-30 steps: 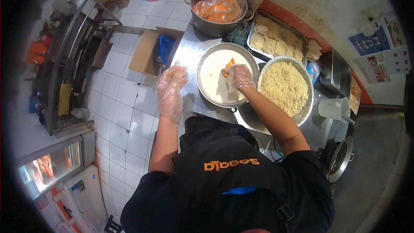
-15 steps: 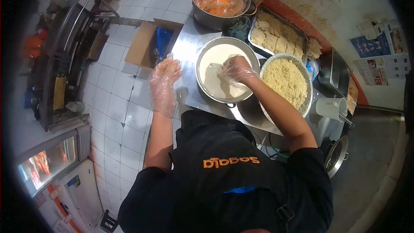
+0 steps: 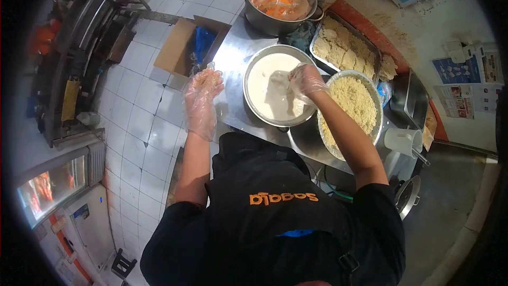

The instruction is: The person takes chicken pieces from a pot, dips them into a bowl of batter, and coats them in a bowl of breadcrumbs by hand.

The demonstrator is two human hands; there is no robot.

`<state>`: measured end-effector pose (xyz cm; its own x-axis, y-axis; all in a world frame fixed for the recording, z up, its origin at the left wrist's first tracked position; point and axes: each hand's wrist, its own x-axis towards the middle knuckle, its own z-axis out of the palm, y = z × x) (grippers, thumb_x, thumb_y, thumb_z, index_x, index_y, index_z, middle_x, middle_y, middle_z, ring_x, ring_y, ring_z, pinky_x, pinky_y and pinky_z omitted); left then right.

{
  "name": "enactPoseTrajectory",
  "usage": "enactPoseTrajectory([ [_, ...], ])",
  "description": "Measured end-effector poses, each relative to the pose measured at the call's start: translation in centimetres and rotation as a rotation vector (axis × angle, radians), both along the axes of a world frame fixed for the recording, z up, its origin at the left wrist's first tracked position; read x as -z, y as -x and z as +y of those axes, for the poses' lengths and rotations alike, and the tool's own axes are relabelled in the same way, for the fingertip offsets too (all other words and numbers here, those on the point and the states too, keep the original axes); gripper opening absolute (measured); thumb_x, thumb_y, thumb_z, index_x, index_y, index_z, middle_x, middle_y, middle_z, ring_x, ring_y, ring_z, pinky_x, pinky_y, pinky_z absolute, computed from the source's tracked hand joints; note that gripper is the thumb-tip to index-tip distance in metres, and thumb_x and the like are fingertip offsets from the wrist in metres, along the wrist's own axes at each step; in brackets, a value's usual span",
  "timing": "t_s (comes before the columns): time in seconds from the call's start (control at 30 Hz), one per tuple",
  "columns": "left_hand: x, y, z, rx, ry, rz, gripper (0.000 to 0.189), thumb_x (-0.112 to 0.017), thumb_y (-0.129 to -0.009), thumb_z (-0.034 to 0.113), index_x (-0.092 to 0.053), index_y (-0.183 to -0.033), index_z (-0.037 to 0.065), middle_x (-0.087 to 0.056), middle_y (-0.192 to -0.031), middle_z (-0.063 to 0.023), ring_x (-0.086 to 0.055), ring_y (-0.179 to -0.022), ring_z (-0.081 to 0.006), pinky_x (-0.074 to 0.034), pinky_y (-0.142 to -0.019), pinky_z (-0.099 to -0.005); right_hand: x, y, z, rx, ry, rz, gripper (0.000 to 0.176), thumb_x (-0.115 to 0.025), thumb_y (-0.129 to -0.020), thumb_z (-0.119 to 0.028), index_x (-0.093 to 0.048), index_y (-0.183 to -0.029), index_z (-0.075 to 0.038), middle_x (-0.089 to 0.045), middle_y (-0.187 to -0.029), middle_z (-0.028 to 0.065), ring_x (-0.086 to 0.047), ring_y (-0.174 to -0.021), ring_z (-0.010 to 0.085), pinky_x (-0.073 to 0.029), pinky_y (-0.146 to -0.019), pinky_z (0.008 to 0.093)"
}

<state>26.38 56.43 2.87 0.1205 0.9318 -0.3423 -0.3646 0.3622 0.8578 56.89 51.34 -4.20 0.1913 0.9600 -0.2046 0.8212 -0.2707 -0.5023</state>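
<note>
Broadly, a metal table [image 3: 233,61] takes up the centre and right of the frame. At top centre stands a large two-handled pot [image 3: 263,20], clear plastic wrapping [image 3: 286,2] over orange contents inside. Mid-frame, below it, a round pan [image 3: 280,47] holds pale, creamy liquid [image 3: 262,82]. Upper right of centre: an oblong tray [image 3: 319,56] of crumb-coated pieces [image 3: 344,42], set aslant. Just right of the round pan, a bowl [image 3: 380,111] heaped with yellowish crumbs [image 3: 352,100], partly behind the right forearm. Both hands wear clear plastic gloves. Left hand [image 3: 202,92], left of centre, beside the table edge and apart from the pan: palm up, fingers loosely curled, nothing seen in it, fingers smeared. Right hand [image 3: 308,80] over the pan's right side, fingers drawn together and pointing toward the liquid; cannot tell whether they grip anything or touch the surface. Smallest, lower right: a translucent jug [image 3: 401,140].
</note>
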Motion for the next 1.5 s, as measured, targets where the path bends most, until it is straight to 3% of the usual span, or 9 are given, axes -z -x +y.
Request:
enactPoseTrajectory([
  [0.07,0.0,-0.1,0.0,-0.001,-0.001,0.006,0.027,-0.066,-0.088,0.013,-0.058,-0.111,0.000,-0.065,-0.103,-0.0097,-0.063,-0.093,-0.0164,-0.051,-0.083,-0.0281,2.1,-0.1,0.2,0.126,-0.010,-0.241,0.012,-0.074,-0.068,-0.014,-0.073,-0.078,-0.007,-0.069,-0.080,0.0207,-0.067,-0.075,0.0340,-0.052,-0.068,0.0416],
  [0.43,0.1,0.1,-0.1,-0.025,-0.031,0.028,0.025,-0.065,-0.088,0.010,-0.058,-0.111,-0.001,-0.064,-0.103,-0.0124,-0.063,-0.090,-0.0178,-0.053,-0.083,-0.0302,3.9,1.2,0.9,0.113,-0.017,-0.040,0.019,-0.072,-0.072,-0.016,-0.071,-0.082,0.000,-0.067,-0.084,0.0247,-0.067,-0.078,0.0375,-0.053,-0.070,0.0426],
  [0.67,0.6,-0.1,-0.4,-0.003,-0.014,-0.008,0.027,-0.066,-0.088,0.010,-0.057,-0.111,-0.001,-0.064,-0.104,-0.0120,-0.063,-0.091,-0.0162,-0.053,-0.083,-0.0282,-7.1,2.0,0.9,0.000,0.031,-0.095,0.030,-0.073,-0.076,-0.032,-0.071,-0.079,-0.002,-0.067,-0.078,0.0220,-0.066,-0.069,0.0330,-0.051,-0.068,0.0387],
  [0.73,0.4,-0.4,-0.6,0.021,-0.028,0.021,0.024,-0.064,-0.089,0.009,-0.059,-0.110,0.000,-0.064,-0.104,-0.0087,-0.061,-0.095,-0.0152,-0.049,-0.085,-0.0279,-9.8,2.5,0.8,0.087,0.073,0.050,0.027,-0.074,-0.074,-0.028,-0.072,-0.079,-0.003,-0.068,-0.079,0.0203,-0.065,-0.070,0.0336,-0.051,-0.069,0.0384],
  [0.77,0.5,-0.4,-0.6,0.023,-0.029,0.019,0.024,-0.064,-0.089,0.009,-0.059,-0.110,0.000,-0.064,-0.104,-0.0087,-0.061,-0.095,-0.0152,-0.049,-0.085,-0.0279,-10.6,2.3,0.8,0.058,0.062,0.012,0.021,-0.076,-0.072,-0.021,-0.072,-0.081,-0.002,-0.068,-0.072,0.0159,-0.065,-0.064,0.0202,-0.052,-0.066,0.0347],
  [1.1,-0.1,-1.4,-0.7,0.048,-0.038,0.002,0.020,-0.064,-0.089,0.009,-0.060,-0.106,0.002,-0.064,-0.102,-0.0073,-0.061,-0.093,-0.0137,-0.049,-0.084,-0.0276,-25.4,2.0,-1.2,-0.011,-0.232,0.147,0.011,-0.071,-0.069,0.005,-0.069,-0.078,0.000,-0.066,-0.077,0.0084,-0.064,-0.069,0.0147,-0.052,-0.059,0.0279],
  [1.23,-0.4,-1.6,-0.8,0.036,-0.051,0.021,0.018,-0.065,-0.089,0.010,-0.060,-0.105,0.003,-0.065,-0.100,-0.0066,-0.060,-0.091,-0.0133,-0.049,-0.084,-0.0275,-25.1,2.7,-2.0,-0.067,-0.362,0.016,0.012,-0.075,-0.068,0.001,-0.070,-0.079,-0.001,-0.066,-0.077,0.0082,-0.063,-0.068,0.0136,-0.052,-0.060,0.0267],
  [1.27,-0.4,-1.6,-0.8,0.040,-0.051,0.023,0.018,-0.065,-0.089,0.010,-0.060,-0.105,0.003,-0.065,-0.100,-0.0066,-0.060,-0.091,-0.0133,-0.049,-0.084,-0.0275,-23.8,2.8,-1.7,-0.081,-0.379,0.074,0.012,-0.076,-0.070,-0.009,-0.073,-0.080,-0.004,-0.066,-0.077,0.0147,-0.066,-0.070,0.0218,-0.052,-0.065,0.0323],
  [1.5,0.1,-1.4,-0.8,0.052,-0.084,0.028,0.018,-0.065,-0.089,0.011,-0.060,-0.105,0.003,-0.065,-0.101,-0.0069,-0.060,-0.091,-0.0132,-0.049,-0.084,-0.0275,-11.2,2.6,1.8,0.073,-0.076,-0.056,0.030,-0.077,-0.072,-0.031,-0.072,-0.083,-0.004,-0.068,-0.084,0.0189,-0.066,-0.077,0.0336,-0.053,-0.076,0.0388],
])
